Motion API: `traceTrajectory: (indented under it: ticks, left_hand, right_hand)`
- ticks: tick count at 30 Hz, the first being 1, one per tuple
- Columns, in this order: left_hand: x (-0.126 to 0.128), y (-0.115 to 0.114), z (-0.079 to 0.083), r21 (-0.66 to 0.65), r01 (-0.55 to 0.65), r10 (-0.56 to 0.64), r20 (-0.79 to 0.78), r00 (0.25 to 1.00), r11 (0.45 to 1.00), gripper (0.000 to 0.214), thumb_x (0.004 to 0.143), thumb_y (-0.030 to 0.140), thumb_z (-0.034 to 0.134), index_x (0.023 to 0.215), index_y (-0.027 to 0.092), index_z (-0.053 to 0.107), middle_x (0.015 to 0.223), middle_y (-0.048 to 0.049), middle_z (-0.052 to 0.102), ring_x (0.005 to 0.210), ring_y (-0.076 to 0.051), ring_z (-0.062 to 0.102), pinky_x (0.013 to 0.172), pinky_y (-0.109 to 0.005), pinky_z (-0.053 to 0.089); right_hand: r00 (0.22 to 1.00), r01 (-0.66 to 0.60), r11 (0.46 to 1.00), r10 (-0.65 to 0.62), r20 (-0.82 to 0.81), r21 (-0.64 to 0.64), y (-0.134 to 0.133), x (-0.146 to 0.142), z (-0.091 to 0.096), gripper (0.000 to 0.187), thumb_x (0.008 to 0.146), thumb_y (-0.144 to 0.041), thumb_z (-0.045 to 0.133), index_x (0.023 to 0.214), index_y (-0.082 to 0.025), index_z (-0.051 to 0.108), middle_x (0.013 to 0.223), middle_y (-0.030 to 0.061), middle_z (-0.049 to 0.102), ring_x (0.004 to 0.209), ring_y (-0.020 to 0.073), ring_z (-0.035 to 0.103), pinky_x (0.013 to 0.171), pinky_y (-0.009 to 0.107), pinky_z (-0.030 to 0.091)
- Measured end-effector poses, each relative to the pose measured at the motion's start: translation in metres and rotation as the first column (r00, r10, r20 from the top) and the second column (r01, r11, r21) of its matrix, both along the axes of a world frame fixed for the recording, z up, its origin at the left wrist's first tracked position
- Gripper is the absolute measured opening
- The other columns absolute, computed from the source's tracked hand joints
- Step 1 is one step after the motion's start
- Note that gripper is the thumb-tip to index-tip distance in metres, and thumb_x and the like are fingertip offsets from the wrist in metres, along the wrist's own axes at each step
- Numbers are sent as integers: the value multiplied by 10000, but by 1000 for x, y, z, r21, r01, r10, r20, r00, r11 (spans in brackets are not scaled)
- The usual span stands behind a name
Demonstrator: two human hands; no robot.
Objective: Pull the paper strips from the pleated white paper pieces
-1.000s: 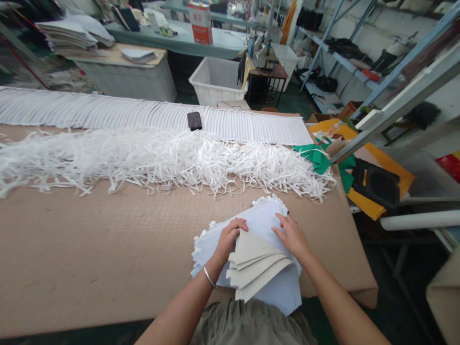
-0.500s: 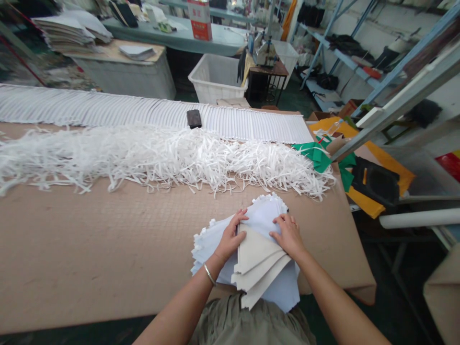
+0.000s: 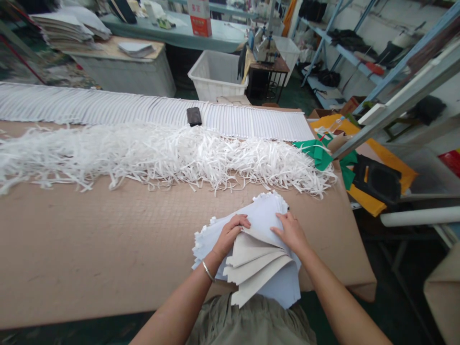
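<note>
Sheets [image 3: 253, 249] wht/beige, fanned, w/ jagged edges.

Green floor [image 3: 301, 99] — blue shelving [image 3: 395, 70]

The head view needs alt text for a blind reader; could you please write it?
A person's left hand and right hand handle fanned white and beige sheets at the near edge of a brown table; beyond lies a tangle of white strips.

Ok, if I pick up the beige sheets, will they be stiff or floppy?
Probably bendy but fairly springy: the beige sheets bow in smooth curves, with no sharp crease showing. Likely light, since their edges look thin. They may also slip apart when lifted, as they lie fanned out over one another.
</note>
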State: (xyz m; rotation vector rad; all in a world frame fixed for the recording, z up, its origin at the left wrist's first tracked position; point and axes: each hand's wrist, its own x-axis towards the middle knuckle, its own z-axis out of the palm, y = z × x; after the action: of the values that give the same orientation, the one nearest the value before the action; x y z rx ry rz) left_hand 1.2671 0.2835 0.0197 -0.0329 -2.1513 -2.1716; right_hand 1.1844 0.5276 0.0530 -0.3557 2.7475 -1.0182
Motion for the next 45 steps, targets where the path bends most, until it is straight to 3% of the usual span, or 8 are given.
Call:
traceTrajectory:
  ticks: [4,11,18,22,26,34,41,45]
  left_hand:
    - [1,3,0,-26,-66,68,67,995,997,393,948,424,426,799,193,707,1339,-121,616,1429,-302,375,1221,-516,220]
    - [2,7,-10,113,-73,66,62,996,991,347,773,298,684,1092,210,580,1268,-120,644,1338,-301,473,1146,-485,318]
    - [3,1,0,34,-34,32,47,998,999,236,853,316,506,908,181,692,1083,-96,679,1175,-281,559,1113,-439,358]
    - [2,1,3,0,-67,66,98,993,998,308,918,369,474,884,186,719,1420,-106,558,1443,-294,343,1217,-459,196]
    - [0,3,-4,115,-57,43,128,991,992,180,844,346,602,883,184,671,1233,-120,664,1350,-304,459,1158,-470,300]
    - [3,3,0,-5,-88,88,118,989,996,311,928,374,457,898,192,708,1081,-94,678,1167,-252,565,1107,-434,375]
    - [3,-1,5,61,-4,-3,119,993,998,208,855,355,573,850,190,699,1213,-116,669,1363,-294,438,1180,-473,273]
    - [4,0,3,161,-39,16,143,990,986,298,823,318,572,1083,193,647,994,-71,687,970,-239,616,998,-455,450]
  right_hand:
    - [990,-79,974,102,-97,214,-2,1,-9,237,771,-262,699,1004,-218,691,1131,122,608,1138,297,551,1050,475,419]
    - [962,5,894,118,248,-447,3,23,14,533,947,-524,441,1400,-247,396,914,40,681,710,178,638,724,355,546]
    - [994,-98,978,105,-27,183,7,-12,-19,391,773,-277,700,1156,-209,665,1095,112,616,1027,260,596,979,429,460]
    - [992,-129,991,129,10,-16,5,3,-9,254,778,-305,692,1016,-218,670,1049,80,618,1023,244,599,960,417,476]
    - [948,-4,908,138,288,-419,10,16,5,505,919,-527,502,1328,-233,466,890,36,672,733,177,631,719,333,534]
    - [996,-78,987,82,-26,142,13,-6,-27,352,782,-313,677,1122,-225,661,1124,101,623,1015,255,601,985,438,452]
    - [950,-6,898,143,278,-441,13,19,3,517,921,-520,493,1357,-245,454,905,42,674,773,201,640,748,362,529]
    - [985,-26,977,61,161,-211,7,-1,-7,525,890,-486,548,1340,-217,519,875,53,664,771,211,630,777,373,520]
